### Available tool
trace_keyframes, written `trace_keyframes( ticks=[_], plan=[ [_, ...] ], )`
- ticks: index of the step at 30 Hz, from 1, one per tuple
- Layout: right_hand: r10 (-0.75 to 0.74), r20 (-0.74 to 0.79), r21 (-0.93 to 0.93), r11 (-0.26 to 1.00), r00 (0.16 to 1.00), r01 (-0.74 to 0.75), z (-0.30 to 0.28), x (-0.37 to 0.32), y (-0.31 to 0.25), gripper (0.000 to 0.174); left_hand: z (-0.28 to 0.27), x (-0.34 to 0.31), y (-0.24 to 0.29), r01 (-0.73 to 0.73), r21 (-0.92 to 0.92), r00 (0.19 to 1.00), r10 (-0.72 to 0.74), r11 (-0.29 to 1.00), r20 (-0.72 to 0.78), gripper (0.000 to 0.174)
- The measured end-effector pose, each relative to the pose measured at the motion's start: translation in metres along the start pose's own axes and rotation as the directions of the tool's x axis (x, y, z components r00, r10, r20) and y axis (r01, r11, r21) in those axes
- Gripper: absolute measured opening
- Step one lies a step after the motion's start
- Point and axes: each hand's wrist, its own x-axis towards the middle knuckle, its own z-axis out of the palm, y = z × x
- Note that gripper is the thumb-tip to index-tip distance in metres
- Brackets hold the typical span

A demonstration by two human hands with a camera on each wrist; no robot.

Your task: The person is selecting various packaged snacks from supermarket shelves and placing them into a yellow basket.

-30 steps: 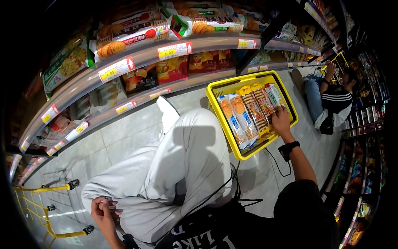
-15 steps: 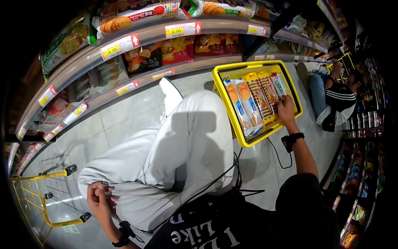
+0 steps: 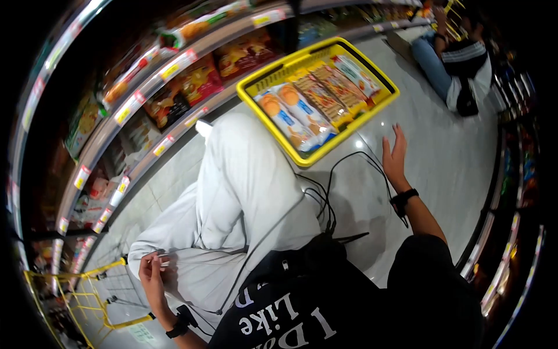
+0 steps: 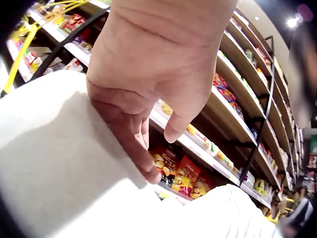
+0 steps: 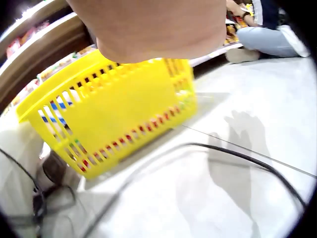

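A yellow shopping basket (image 3: pixel 349 129) stands on the floor beside my bent knee. Inside it lie white-and-blue biscuit packs (image 3: pixel 289 120), brown-and-yellow snack packs (image 3: pixel 321 98) and a white-and-green pack (image 3: pixel 356 75). My right hand (image 3: pixel 395 157) is out over the floor, to the right of the basket's near side, fingers extended and holding nothing. In the right wrist view its underside (image 5: pixel 158 34) overlaps the slatted basket wall (image 5: pixel 133 109). My left hand (image 3: pixel 152 274) rests on the light trouser leg (image 4: pixel 59 129), its fingers (image 4: pixel 131 148) loosely bent with nothing in them.
Shelves of packaged snacks (image 3: pixel 197 75) curve along the left, with more shelving (image 3: pixel 511 244) at right. A yellow-framed cart (image 3: pixel 87 296) stands lower left. Black cables (image 3: pixel 328 203) trail across the floor. Another person (image 3: pixel 459 70) sits beyond the basket.
My right hand has left the packs in the basket and come out over the floor to the right, fingers now spread. The head view has turned. The left hand stays on the leg.
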Motion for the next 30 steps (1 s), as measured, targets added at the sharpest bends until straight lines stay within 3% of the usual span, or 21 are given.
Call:
trace_keyframes(
  ticks=[2,3,4,6,8,10,11,12,14,15,17,18,20,21,23,24,26,27,30],
  plan=[
    [0.18,0.179,-0.397,0.913,0.967,-0.097,-0.047,-0.068,0.081,0.076,0.013,0.001,0.017,-0.036,0.03,0.998,0.034,0.999,0.049,0.024],
    [0.496,0.236,-0.545,0.78,0.836,-0.309,-0.083,-0.099,0.115,0.096,0.024,0.0,0.035,-0.054,0.062,0.997,0.05,0.997,0.064,0.024],
    [0.759,0.244,-0.683,0.577,0.604,-0.448,-0.111,-0.131,0.136,0.116,0.041,-0.001,0.061,-0.12,0.11,0.988,0.108,0.987,0.108,0.023],
    [0.962,0.236,-0.828,0.274,0.139,-0.49,-0.174,-0.158,0.112,0.141,0.079,-0.003,0.11,-0.283,0.192,0.946,0.241,0.94,0.216,0.022],
    [0.966,0.229,-0.886,0.258,0.122,-0.385,-0.197,-0.215,0.144,0.149,0.126,-0.008,0.15,-0.459,0.256,0.877,0.387,0.851,0.285,0.023],
    [0.951,0.277,-0.797,0.307,0.137,-0.521,-0.208,-0.218,0.129,0.155,0.186,-0.02,0.189,-0.652,0.371,0.755,0.519,0.661,0.402,0.026],
    [0.937,0.303,-0.788,0.349,0.174,-0.507,-0.21,-0.231,0.146,0.153,0.21,-0.022,0.205,-0.717,0.473,0.697,0.522,0.512,0.491,0.03],
    [0.922,0.324,-0.78,0.388,0.214,-0.49,-0.211,-0.243,0.162,0.152,0.241,-0.033,0.225,-0.7,0.587,0.711,0.481,0.406,0.514,0.034],
    [0.903,0.327,-0.683,0.43,0.28,-0.59,-0.219,-0.237,0.141,0.153,0.294,-0.043,0.24,-0.752,0.605,0.643,0.496,0.263,0.583,0.038],
    [0.908,0.329,-0.668,0.419,0.261,-0.615,-0.214,-0.24,0.148,0.153,0.316,-0.04,0.24,-0.798,0.562,0.59,0.473,0.218,0.654,0.04],
    [0.896,0.297,-0.63,0.443,0.329,-0.638,-0.212,-0.248,0.154,0.154,0.351,-0.021,0.231,-0.863,0.469,0.504,0.362,0.185,0.784,0.043],
    [0.902,0.296,-0.62,0.432,0.314,-0.655,-0.212,-0.251,0.153,0.154,0.364,-0.003,0.222,-0.889,0.453,0.451,0.305,0.069,0.839,0.044],
    [0.904,0.271,-0.64,0.425,0.329,-0.64,-0.211,-0.247,0.151,0.156,0.383,0.028,0.204,-0.911,0.411,0.399,0.213,-0.017,0.892,0.041],
    [0.914,0.276,-0.638,0.405,0.296,-0.655,-0.212,-0.241,0.146,0.158,0.388,0.028,0.211,-0.913,0.408,0.392,0.219,-0.027,0.893,0.041],
    [0.918,0.265,-0.635,0.397,0.296,-0.663,-0.214,-0.24,0.145,0.159,0.396,0.028,0.224,-0.828,0.56,0.558,0.041,-0.027,0.829,0.038],
    [0.92,0.264,-0.639,0.392,0.289,-0.662,-0.213,-0.24,0.144,0.159,0.394,0.026,0.227,-0.83,0.557,0.555,0.051,-0.033,0.83,0.038],
    [0.916,0.249,-0.628,0.4,0.315,-0.667,-0.21,-0.244,0.148,0.158,0.379,0.023,0.225,-0.869,0.462,0.476,0.045,0.18,0.878,0.038],
    [0.912,0.238,-0.625,0.407,0.334,-0.667,-0.209,-0.246,0.15,0.157,0.376,0.025,0.222,-0.889,0.4,0.419,0.042,0.221,0.907,0.043],
    [0.91,0.231,-0.637,0.409,0.344,-0.653,-0.209,-0.248,0.152,0.158,0.358,0.022,0.207,-0.901,0.412,0.428,0.121,0.137,0.895,0.047]
  ],
)
